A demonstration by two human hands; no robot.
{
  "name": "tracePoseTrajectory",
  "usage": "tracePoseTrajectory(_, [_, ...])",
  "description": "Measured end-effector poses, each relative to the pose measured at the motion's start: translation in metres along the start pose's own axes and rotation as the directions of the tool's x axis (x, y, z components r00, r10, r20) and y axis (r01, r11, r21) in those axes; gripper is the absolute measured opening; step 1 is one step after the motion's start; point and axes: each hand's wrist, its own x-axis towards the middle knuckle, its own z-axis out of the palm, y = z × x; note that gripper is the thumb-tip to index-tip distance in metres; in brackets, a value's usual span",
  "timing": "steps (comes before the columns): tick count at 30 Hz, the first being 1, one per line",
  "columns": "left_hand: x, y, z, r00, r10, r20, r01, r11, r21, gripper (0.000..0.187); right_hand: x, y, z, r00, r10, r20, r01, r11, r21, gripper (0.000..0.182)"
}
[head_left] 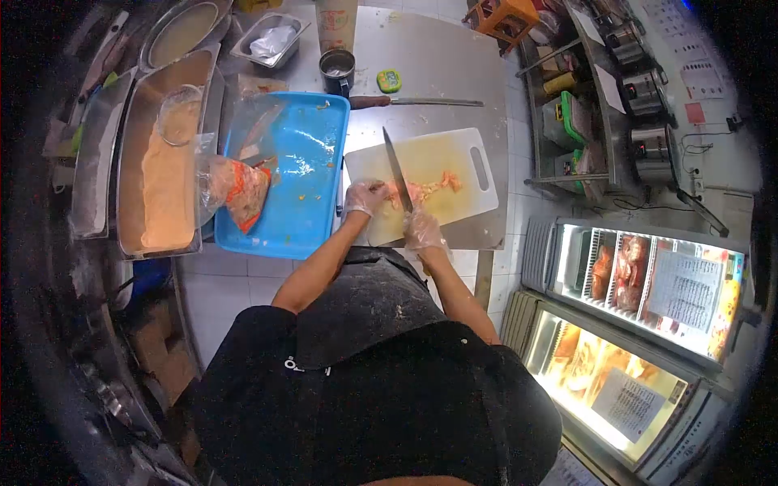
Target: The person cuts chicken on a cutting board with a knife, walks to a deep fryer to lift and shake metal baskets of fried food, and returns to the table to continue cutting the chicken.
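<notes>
My right hand (425, 232), in a clear plastic glove, is wrapped round the handle of a long kitchen knife (395, 164). The blade points away from me, over pale pink raw meat (416, 193) on the white cutting board (466, 206). My left hand (364, 197), gloved too, has its fingers curled on the left end of the meat, just left of the blade. A small separate heap of meat pieces (451, 180) lies to the right on the board.
Left of the board stands a blue tray (304, 174), with a bag of meat (241, 194) at its left side. Beyond the board lie a sharpening rod (438, 102), a green timer (389, 80) and a metal mug (336, 69). A breading bin (168, 194) is far left; lit fridges (632, 283) stand right.
</notes>
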Motion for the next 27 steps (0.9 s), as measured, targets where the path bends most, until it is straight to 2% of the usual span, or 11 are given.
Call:
tracePoseTrajectory(2, [0.003, -0.001, 0.003, 0.999, -0.024, 0.039, 0.024, 1.000, -0.010, 0.036, -0.005, 0.007, 0.011, 0.999, -0.036, 0.014, 0.037, 0.998, -0.057, 0.034])
tracePoseTrajectory(4, [0.008, 0.000, 0.007, 0.995, -0.029, 0.098, 0.004, 0.971, 0.240, 0.037, -0.001, 0.019, 0.029, 0.991, -0.117, -0.065, 0.109, 0.988, -0.110, 0.024])
tracePoseTrajectory(7, [0.013, -0.012, 0.014, 0.995, -0.012, 0.096, -0.023, 0.936, 0.351, 0.036, 0.011, 0.025, 0.044, 0.987, -0.160, 0.023, 0.161, 0.966, -0.200, 0.021])
tracePoseTrajectory(8, [0.014, -0.015, 0.017, 0.995, -0.014, 0.103, -0.023, 0.936, 0.351, 0.036, 0.015, 0.026, 0.046, 0.988, -0.154, 0.025, 0.156, 0.968, -0.199, 0.021])
tracePoseTrajectory(10, [0.014, -0.012, 0.011, 0.989, 0.005, 0.150, -0.056, 0.941, 0.333, 0.034, 0.016, 0.001, 0.027, 0.996, 0.063, 0.057, -0.064, 0.998, 0.023, 0.030])
tracePoseTrajectory(14, [0.012, -0.004, 0.010, 0.991, 0.131, 0.035, -0.136, 0.965, 0.226, 0.032, 0.047, 0.004, 0.036, 0.995, 0.091, 0.050, -0.095, 0.992, 0.077, 0.030])
tracePoseTrajectory(17, [0.015, 0.011, 0.003, 0.988, 0.092, 0.124, -0.114, 0.976, 0.188, 0.029, 0.041, 0.016, 0.038, 0.990, -0.115, 0.085, 0.107, 0.990, 0.093, 0.030])
tracePoseTrajectory(19, [0.008, 0.009, 0.012, 0.984, 0.144, 0.106, -0.168, 0.947, 0.275, 0.025, 0.026, 0.015, 0.046, 0.997, 0.075, 0.007, -0.075, 0.996, 0.039, 0.031])
tracePoseTrajectory(22, [0.018, -0.001, 0.033, 0.996, 0.082, 0.019, -0.084, 0.955, 0.284, 0.020, 0.032, 0.011, 0.041, 0.996, 0.022, 0.088, -0.018, 0.999, -0.040, 0.030])
tracePoseTrajectory(26, [0.017, 0.001, 0.026, 0.991, 0.131, 0.031, -0.134, 0.947, 0.291, 0.019, 0.006, 0.035, 0.049, 0.996, -0.087, -0.012, 0.087, 0.995, -0.048, 0.028])
tracePoseTrajectory(27, [0.011, 0.014, 0.015, 0.989, 0.107, 0.102, -0.120, 0.984, 0.131, 0.020, -0.003, 0.033, 0.047, 1.000, 0.014, -0.001, -0.014, 0.999, -0.038, 0.028])
